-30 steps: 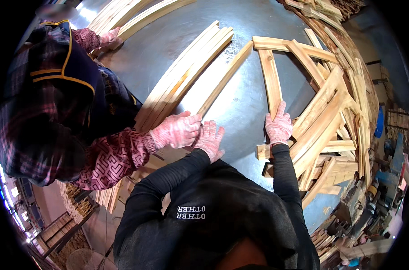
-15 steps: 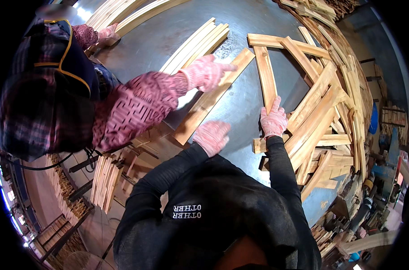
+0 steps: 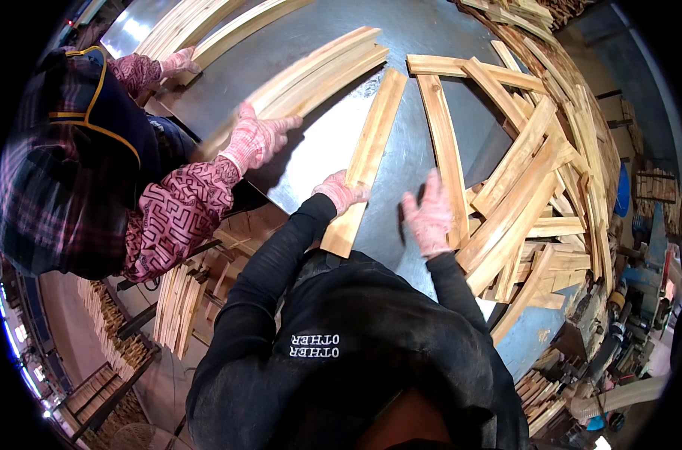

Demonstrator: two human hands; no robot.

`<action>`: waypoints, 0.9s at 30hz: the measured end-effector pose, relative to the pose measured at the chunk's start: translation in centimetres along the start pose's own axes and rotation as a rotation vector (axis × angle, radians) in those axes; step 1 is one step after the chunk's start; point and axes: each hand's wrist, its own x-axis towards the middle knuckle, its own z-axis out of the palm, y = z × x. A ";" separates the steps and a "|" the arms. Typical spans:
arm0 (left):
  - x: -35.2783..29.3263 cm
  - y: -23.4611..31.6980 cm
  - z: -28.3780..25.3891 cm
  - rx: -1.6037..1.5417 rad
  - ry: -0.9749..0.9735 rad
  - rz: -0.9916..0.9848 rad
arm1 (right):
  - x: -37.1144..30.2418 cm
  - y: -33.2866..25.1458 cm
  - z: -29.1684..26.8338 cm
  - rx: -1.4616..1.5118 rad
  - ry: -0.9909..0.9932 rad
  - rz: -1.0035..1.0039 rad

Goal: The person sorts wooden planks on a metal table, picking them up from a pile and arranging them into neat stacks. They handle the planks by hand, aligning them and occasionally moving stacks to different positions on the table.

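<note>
A flat wooden board [image 3: 376, 135] lies slanted on the metal table, its near end by my body. My left hand [image 3: 342, 192], in a pink and white knit glove, is closed round that board near its lower end. My right hand [image 3: 429, 215], gloved alike, is open with fingers spread over the table and holds nothing. Just right of it lies a second wooden board [image 3: 443, 135], pointing away from me. Whether my right fingers touch this board I cannot tell.
At left a co-worker's gloved hand [image 3: 254, 139] rests by a row of wooden strips [image 3: 311, 71]; their other hand [image 3: 179, 63] is at further strips. A jumbled pile of boards [image 3: 521, 187] covers the right side of the metal table [image 3: 296, 169]. Stacked strips [image 3: 179, 311] stand lower left.
My left hand has taken hold of the slanted board, which has swung more upright. My right hand has let go of the other board. The co-worker's near hand moved left, and the strips shifted.
</note>
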 end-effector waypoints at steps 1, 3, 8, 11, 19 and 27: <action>-0.8 1.5 0.6 -0.151 0.052 0.038 | -1.6 -1.2 0.3 0.285 -0.163 0.118; -1.5 4.3 1.3 -0.311 0.111 0.080 | -4.2 -2.8 1.5 0.743 -0.414 0.249; 1.4 4.8 4.9 -0.604 0.209 0.219 | -5.7 -3.4 2.3 1.040 -0.549 0.395; 2.5 6.5 4.6 -0.727 0.220 0.311 | -4.4 -3.0 -1.6 1.175 -0.549 0.348; 7.3 13.7 -2.7 -1.182 0.116 0.546 | -6.9 -1.0 -2.3 1.187 -0.565 0.326; 6.8 13.0 -4.4 -1.264 -0.032 0.526 | -6.8 -1.2 -2.4 0.931 -0.571 0.328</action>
